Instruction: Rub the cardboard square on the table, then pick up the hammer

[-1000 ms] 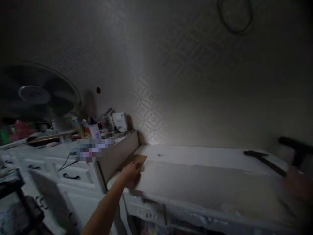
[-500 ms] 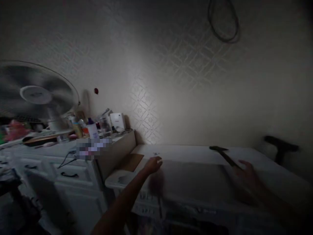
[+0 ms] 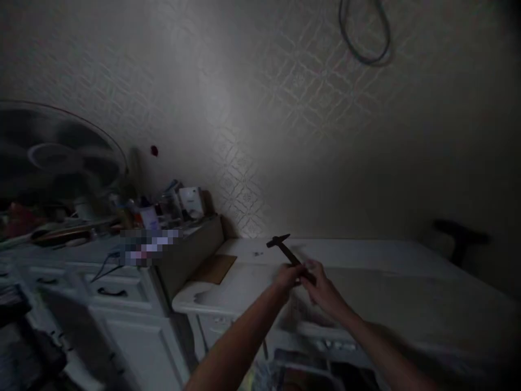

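Observation:
A dark hammer [image 3: 288, 254] is held over the white tabletop, its head up and pointing away from me. My left hand [image 3: 288, 277] is closed around the middle of the handle. Just to its right, my right hand [image 3: 321, 283] grips the handle's lower end, so the two hands almost touch. On the tabletop [image 3: 244, 282], beyond my left hand, lie a few tiny dark bits [image 3: 258, 253], too small to name. A flat brown sheet [image 3: 215, 270] rests at the table's left side.
A taller white cabinet [image 3: 130, 293] borders the table on the left, crowded with bottles, a white box [image 3: 192, 202] and a large fan [image 3: 61, 157]. A cable loop [image 3: 368, 57] hangs on the patterned wall. A dark T-shaped object [image 3: 459, 239] stands at far right.
The hammer has moved left with my right hand, from the table's right side to its middle. My left hand has come right and taken hold of the handle.

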A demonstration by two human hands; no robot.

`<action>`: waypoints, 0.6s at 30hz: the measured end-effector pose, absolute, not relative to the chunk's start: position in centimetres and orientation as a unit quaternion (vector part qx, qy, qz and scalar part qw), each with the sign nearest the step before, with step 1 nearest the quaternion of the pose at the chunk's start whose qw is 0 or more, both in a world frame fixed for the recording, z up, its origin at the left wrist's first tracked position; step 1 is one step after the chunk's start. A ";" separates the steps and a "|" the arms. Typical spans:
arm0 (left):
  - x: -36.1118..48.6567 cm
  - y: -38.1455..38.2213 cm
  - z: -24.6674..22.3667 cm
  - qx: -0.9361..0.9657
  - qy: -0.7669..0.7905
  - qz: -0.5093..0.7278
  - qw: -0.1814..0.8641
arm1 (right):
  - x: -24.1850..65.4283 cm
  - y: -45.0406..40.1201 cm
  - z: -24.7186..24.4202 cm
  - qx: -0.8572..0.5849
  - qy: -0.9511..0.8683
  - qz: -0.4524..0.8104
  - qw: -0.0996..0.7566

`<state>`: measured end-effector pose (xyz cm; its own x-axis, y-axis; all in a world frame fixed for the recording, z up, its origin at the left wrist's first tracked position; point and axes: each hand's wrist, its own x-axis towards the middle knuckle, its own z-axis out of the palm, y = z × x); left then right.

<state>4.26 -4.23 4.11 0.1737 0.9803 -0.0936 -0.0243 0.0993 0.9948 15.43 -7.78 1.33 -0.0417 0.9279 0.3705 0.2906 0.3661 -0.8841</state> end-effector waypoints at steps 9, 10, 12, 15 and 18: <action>-6.6 0.3 3.8 0.514 0.543 0.414 0.519 | 23.4 -5.4 -2.8 -0.554 -0.741 0.027 0.378; -7.6 0.8 3.6 0.515 0.559 0.408 0.506 | 24.6 -5.1 -3.5 -0.563 -0.746 -0.017 0.355; -9.3 1.3 3.5 0.516 0.584 0.396 0.486 | 26.6 -4.5 -4.6 -0.566 -0.751 -0.084 0.329; -11.1 1.5 3.6 0.509 0.612 0.384 0.468 | 28.0 -3.9 -5.5 -0.570 -0.750 -0.131 0.307; -12.2 1.5 3.9 0.514 0.605 0.380 0.474 | 28.1 -3.4 -5.7 -0.573 -0.748 -0.142 0.304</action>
<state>-12.18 1.47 3.85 -0.0219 0.9829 -0.1827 0.2627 0.1820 0.9476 28.09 -3.44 -5.75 -0.1588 0.7708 0.6169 0.9434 0.3029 -0.1355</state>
